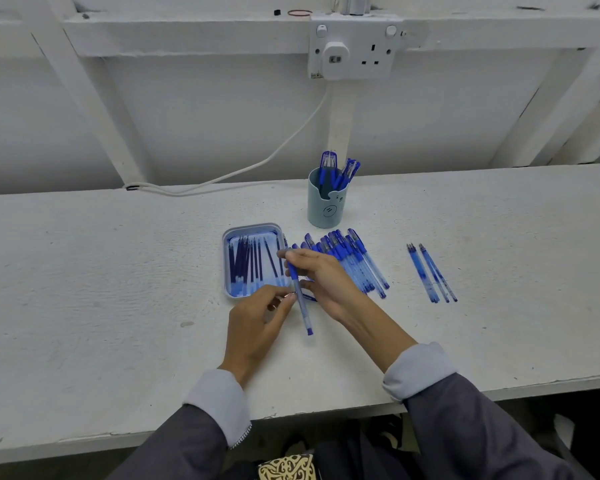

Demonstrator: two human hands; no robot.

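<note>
slim blue translucent plastic pen [302, 306] over white counter [118, 271], just right of pale blue tray [226, 244]. right hand [323, 275] grips far end, left hand [257, 323] pinches mid-barrel. likely light, stiff, slick; take the dark grip section.

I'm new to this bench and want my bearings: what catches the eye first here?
The left hand and right hand hold one blue pen above the middle of the table. Behind them lie a tray of dark refills and a fanned row of blue pens; a pale cup of more pens stands beyond.
</note>
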